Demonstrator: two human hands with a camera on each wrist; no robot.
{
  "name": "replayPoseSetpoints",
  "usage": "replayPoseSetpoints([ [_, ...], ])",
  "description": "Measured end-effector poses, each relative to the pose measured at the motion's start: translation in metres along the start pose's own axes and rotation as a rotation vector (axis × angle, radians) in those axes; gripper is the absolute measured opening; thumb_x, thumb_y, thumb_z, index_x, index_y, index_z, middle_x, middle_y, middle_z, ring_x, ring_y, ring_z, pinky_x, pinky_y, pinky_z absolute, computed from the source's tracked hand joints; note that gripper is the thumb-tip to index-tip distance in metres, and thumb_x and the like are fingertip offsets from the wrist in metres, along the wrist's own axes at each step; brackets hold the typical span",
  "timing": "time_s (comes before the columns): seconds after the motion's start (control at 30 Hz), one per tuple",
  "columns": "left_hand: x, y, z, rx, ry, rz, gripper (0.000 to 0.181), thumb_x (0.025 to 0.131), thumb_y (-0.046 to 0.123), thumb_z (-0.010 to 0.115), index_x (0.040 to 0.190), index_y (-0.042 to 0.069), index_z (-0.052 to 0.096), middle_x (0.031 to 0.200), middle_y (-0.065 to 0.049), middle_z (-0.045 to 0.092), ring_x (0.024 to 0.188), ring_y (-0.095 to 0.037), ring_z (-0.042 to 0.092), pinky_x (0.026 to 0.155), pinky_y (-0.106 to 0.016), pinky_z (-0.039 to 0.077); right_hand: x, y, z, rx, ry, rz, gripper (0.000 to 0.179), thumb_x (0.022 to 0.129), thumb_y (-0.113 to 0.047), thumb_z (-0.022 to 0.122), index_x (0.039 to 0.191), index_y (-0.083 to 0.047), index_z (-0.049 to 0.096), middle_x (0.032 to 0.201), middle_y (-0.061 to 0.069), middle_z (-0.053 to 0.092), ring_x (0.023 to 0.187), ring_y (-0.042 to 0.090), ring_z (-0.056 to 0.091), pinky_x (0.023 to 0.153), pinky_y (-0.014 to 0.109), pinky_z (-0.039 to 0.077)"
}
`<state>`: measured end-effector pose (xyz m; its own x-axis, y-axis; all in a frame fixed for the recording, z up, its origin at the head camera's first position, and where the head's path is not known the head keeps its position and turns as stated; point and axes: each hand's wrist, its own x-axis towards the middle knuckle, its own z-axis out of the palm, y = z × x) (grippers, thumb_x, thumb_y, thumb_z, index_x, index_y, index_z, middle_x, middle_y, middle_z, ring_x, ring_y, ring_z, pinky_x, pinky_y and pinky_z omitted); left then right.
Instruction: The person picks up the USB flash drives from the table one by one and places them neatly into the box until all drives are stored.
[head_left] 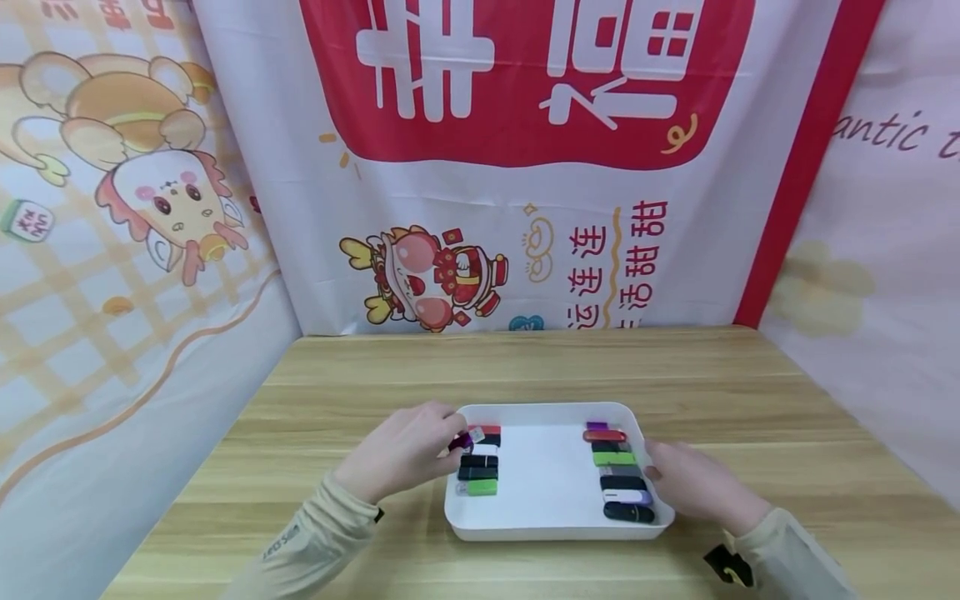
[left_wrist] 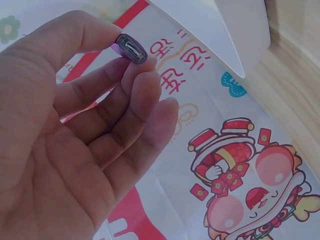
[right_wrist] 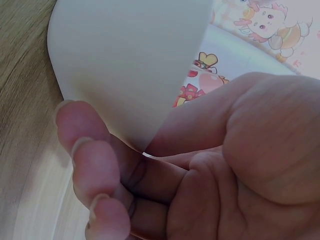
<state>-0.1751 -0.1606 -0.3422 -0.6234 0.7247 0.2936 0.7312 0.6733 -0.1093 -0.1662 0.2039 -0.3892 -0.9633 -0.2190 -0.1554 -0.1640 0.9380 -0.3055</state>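
My left hand point(head_left: 408, 446) is over the left side of a white tray point(head_left: 551, 533), pinching a small purple USB flash drive point(head_left: 461, 441) between thumb and fingertips. In the left wrist view, one end of the purple drive point(left_wrist: 132, 49) faces the camera, and the other fingers are bent behind it. At the tray's right side, my right hand point(head_left: 693, 483) holds the rim. The right wrist view has the tray wall point(right_wrist: 125, 60) running down between the thumb and the bent fingers.
Several flash drives lie in a column along the tray's left side, among them a green one point(head_left: 482, 487). Another column on the right includes a red one point(head_left: 604, 436) and a black one point(head_left: 628, 512). The wooden table point(head_left: 525, 367) meets printed cloth point(head_left: 465, 192) behind.
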Motion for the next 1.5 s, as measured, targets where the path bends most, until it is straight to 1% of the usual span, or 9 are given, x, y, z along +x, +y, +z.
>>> replayPoseSetpoints([
  [0.13, 0.001, 0.002, 0.001, 0.003, 0.003, 0.010, 0.013, 0.084, 0.021, 0.073, 0.092, 0.013, 0.069, 0.081, 0.004, 0.059, 0.067, -0.007, 0.049, 0.053, -0.019, 0.044, -0.001, 0.000, 0.002, -0.003, 0.010, -0.008, 0.044, 0.093, -0.004, 0.059, 0.131, 0.017, 0.048, 0.118, 0.030, 0.060, 0.090, 0.028, 0.061, 0.085, 0.055, 0.049],
  [0.27, 0.002, 0.004, 0.002, -0.022, -0.018, 0.017, 0.012, 0.085, 0.020, 0.073, 0.093, 0.012, 0.069, 0.079, 0.005, 0.056, 0.065, -0.007, 0.047, 0.052, -0.017, 0.042, -0.001, 0.001, 0.003, -0.001, 0.017, -0.003, 0.044, 0.093, -0.004, 0.060, 0.130, 0.016, 0.049, 0.116, 0.029, 0.061, 0.094, 0.030, 0.062, 0.086, 0.055, 0.048],
  [0.4, 0.001, 0.005, 0.003, -0.038, -0.024, 0.028, 0.009, 0.084, 0.018, 0.072, 0.090, 0.012, 0.068, 0.077, 0.006, 0.055, 0.063, -0.006, 0.046, 0.052, -0.017, 0.041, 0.000, -0.001, 0.002, 0.007, 0.006, 0.016, 0.044, 0.094, -0.005, 0.060, 0.131, 0.015, 0.048, 0.118, 0.028, 0.060, 0.090, 0.026, 0.060, 0.086, 0.054, 0.049],
  [0.6, 0.000, 0.007, 0.005, -0.053, -0.033, 0.066, 0.007, 0.083, 0.016, 0.074, 0.085, 0.012, 0.068, 0.077, 0.005, 0.059, 0.062, -0.005, 0.047, 0.053, -0.015, 0.042, 0.000, -0.002, 0.002, 0.008, -0.009, 0.017, 0.046, 0.094, -0.006, 0.059, 0.133, 0.016, 0.047, 0.119, 0.029, 0.059, 0.085, 0.025, 0.058, 0.085, 0.053, 0.050],
  [0.77, 0.004, 0.010, 0.010, -0.060, -0.070, 0.071, 0.007, 0.083, 0.015, 0.073, 0.084, 0.012, 0.068, 0.075, 0.005, 0.056, 0.062, -0.006, 0.046, 0.054, -0.016, 0.042, 0.002, -0.001, 0.001, 0.003, 0.016, -0.002, 0.046, 0.094, -0.005, 0.060, 0.132, 0.016, 0.047, 0.119, 0.031, 0.059, 0.085, 0.026, 0.058, 0.082, 0.051, 0.051],
  [0.97, 0.007, 0.016, 0.020, -0.085, -0.150, 0.080, 0.009, 0.081, 0.014, 0.074, 0.078, 0.014, 0.065, 0.071, 0.007, 0.049, 0.062, -0.007, 0.045, 0.055, -0.019, 0.041, 0.001, 0.000, 0.001, -0.001, 0.009, 0.002, 0.046, 0.094, -0.005, 0.059, 0.132, 0.016, 0.046, 0.118, 0.031, 0.059, 0.083, 0.025, 0.058, 0.080, 0.049, 0.052],
  [1.27, 0.007, 0.021, 0.032, -0.126, -0.198, 0.083, 0.022, 0.079, 0.013, 0.074, 0.066, 0.016, 0.056, 0.063, 0.008, 0.041, 0.057, -0.006, 0.038, 0.046, -0.021, 0.029, 0.003, -0.001, 0.003, 0.016, 0.006, 0.003, 0.046, 0.095, -0.006, 0.059, 0.133, 0.015, 0.047, 0.115, 0.026, 0.061, 0.080, 0.024, 0.057, 0.068, 0.040, 0.051],
  [1.37, 0.008, 0.022, 0.033, -0.148, -0.222, 0.076, 0.024, 0.078, 0.010, 0.075, 0.064, 0.017, 0.057, 0.059, 0.008, 0.039, 0.054, -0.005, 0.036, 0.045, -0.020, 0.027, 0.003, 0.000, 0.002, 0.005, 0.015, -0.004, 0.046, 0.095, -0.006, 0.060, 0.133, 0.015, 0.046, 0.117, 0.028, 0.060, 0.081, 0.025, 0.057, 0.072, 0.043, 0.053],
  [1.5, 0.008, 0.023, 0.036, -0.152, -0.270, 0.047, 0.030, 0.073, 0.005, 0.073, 0.057, 0.019, 0.051, 0.054, 0.010, 0.035, 0.050, -0.004, 0.033, 0.045, -0.021, 0.026, 0.002, 0.001, 0.003, -0.009, 0.010, 0.004, 0.046, 0.094, -0.007, 0.060, 0.133, 0.015, 0.047, 0.117, 0.028, 0.060, 0.081, 0.025, 0.057, 0.077, 0.047, 0.053],
])
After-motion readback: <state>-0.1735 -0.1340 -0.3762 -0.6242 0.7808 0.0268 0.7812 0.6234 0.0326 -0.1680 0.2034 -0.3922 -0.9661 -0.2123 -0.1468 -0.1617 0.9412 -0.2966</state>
